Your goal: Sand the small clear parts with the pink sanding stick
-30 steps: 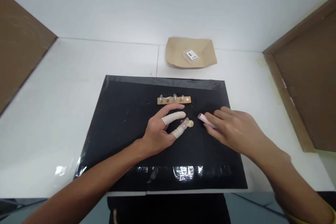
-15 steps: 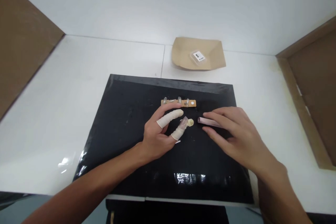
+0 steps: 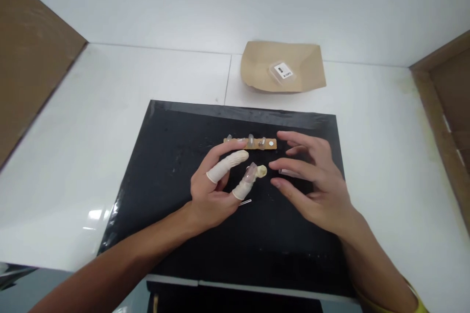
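My left hand (image 3: 216, 181) hovers over the black mat (image 3: 176, 151), its fingers spread, with white finger cots on the index finger and thumb. A clear nail tip (image 3: 250, 172) sits on the thumb's cot, and a cream-coloured blob (image 3: 261, 171) is at the thumb's end. My right hand (image 3: 312, 181) faces it from the right with fingers apart, index finger and thumb near that blob. Under the right fingers a pale tube (image 3: 290, 173) is mostly hidden. A tan strip (image 3: 270, 144) bearing several clear nail tips lies beyond the left fingers, which partly cover it.
Behind the mat, a brown paper tray (image 3: 308, 66) holds a small clear box (image 3: 282, 72) with a white label. A thin shiny rod (image 3: 245, 202) shows below my left thumb. Brown panels (image 3: 33, 49) stand at both sides of the white table (image 3: 110, 93).
My right hand has moved left toward my left thumb and now covers more of the pale tube; its upper fingers have spread. The camera view has shifted slightly.
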The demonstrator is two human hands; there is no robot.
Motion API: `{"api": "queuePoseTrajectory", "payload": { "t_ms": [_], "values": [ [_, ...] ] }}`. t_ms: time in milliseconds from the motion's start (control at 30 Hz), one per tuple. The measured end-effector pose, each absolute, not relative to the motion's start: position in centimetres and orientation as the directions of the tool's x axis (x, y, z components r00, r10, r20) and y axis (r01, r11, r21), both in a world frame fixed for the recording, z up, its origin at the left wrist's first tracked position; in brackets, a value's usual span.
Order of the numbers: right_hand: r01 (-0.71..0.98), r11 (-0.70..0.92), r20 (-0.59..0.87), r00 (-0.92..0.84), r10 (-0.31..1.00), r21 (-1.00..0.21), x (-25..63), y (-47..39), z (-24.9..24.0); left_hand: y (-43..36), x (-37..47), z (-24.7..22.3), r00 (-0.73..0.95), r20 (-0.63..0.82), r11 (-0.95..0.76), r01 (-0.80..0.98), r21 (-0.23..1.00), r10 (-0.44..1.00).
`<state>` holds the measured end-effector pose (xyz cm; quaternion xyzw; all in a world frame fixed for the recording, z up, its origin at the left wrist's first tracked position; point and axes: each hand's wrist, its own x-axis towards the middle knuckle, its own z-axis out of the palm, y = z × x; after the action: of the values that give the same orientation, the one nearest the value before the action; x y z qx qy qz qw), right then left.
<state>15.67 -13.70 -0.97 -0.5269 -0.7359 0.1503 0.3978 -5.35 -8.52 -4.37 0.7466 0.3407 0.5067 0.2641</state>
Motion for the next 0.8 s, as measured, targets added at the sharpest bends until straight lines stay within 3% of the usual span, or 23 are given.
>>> {"api": "queuePoseTrajectory", "payload": {
  "t_ms": [800],
  "values": [
    [0.678,0.402,0.462,-0.102,0.881,-0.616,15.72,-13.89,-0.88,-8.34,-5.66,-4.21,0.353,0.621,-0.704,0.197,0.682,0.700]
  ]
}}
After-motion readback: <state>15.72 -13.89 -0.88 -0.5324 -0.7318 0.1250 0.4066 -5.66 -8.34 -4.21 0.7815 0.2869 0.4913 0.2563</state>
